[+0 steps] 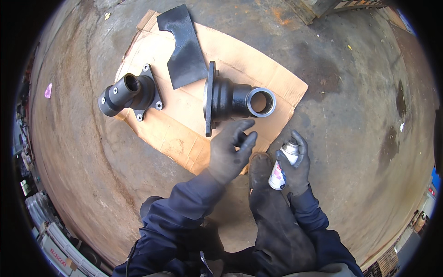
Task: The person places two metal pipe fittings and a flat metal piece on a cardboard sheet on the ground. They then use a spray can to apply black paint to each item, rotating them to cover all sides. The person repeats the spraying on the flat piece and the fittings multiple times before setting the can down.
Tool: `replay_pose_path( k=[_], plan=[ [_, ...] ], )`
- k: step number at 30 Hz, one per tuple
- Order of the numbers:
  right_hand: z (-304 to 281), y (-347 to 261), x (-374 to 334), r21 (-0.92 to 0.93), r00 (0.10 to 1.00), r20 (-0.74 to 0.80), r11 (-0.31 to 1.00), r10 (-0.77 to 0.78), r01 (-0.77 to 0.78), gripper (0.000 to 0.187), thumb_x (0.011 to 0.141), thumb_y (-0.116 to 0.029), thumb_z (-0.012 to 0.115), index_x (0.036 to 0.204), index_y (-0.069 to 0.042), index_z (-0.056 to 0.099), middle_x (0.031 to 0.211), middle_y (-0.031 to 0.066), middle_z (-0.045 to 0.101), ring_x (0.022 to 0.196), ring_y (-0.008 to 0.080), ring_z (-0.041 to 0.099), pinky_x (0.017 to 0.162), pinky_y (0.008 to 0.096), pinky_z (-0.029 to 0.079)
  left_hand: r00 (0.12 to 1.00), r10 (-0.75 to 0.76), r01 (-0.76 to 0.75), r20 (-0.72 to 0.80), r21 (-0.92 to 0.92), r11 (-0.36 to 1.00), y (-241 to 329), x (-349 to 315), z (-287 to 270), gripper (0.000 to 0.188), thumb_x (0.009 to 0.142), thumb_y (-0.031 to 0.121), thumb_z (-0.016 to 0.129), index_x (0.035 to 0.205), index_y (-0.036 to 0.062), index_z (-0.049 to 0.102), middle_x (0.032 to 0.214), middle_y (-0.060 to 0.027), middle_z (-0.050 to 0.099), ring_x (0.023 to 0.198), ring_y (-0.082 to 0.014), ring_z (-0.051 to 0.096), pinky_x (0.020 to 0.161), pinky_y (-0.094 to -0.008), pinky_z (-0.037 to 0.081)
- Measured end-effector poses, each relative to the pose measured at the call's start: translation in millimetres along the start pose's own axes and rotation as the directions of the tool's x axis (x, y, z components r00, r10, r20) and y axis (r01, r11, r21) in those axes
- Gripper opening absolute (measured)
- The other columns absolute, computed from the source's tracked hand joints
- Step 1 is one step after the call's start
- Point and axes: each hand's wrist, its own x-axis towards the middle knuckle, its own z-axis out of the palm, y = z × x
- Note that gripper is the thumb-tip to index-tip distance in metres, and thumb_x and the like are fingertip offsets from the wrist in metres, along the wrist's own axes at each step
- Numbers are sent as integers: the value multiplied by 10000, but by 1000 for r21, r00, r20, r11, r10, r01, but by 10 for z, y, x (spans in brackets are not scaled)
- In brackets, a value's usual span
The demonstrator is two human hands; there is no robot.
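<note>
My right hand (296, 165), in a dark glove, is wrapped round a white spray can (277, 176), its forefinger up by the nozzle. The can stands off the cardboard, tilted, beside my shoe. My left hand (230, 150), gloved too, holds nothing; its fingers are curved and apart. It is just in front of a black flanged pipe fitting (230, 98) lying on its side, with a bare metal ring at its open end. Whether the fingertips touch the fitting I cannot tell. To the left lies a second black fitting (131, 92) with a bolt-holed flange.
A flat black plate (185, 51) with a cut-out lies at the far side of the cardboard sheet (258, 55). Around it is a stained concrete floor (350, 152). A wooden pallet-like object (318, 7) stands at the far right. My shoe (261, 165) touches the cardboard's near edge.
</note>
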Motion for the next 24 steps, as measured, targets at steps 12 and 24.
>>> replay_pose_path(
  k=[12,24],
  plan=[
    [-51,69,77,155,997,-30,986,73,-67,747,919,83,749,1595,-22,448,1273,88,618,1086,154,673,956,332,600,860,509,-381,40,713,588,-64,924,299,487,967,211,738,1413,43,639,1445,-191,634,1364,-437,577,1165,-562,453],
    [-213,-23,189,196,993,-90,979,73,-54,780,909,53,763,1609,-33,427,1281,117,607,1095,171,659,963,331,595,725,616,-585,309,748,314,-301,1887,541,482,1000,383,701,1423,154,667,1496,-126,622,1460,-381,503,1264,-592,322]
  ],
)
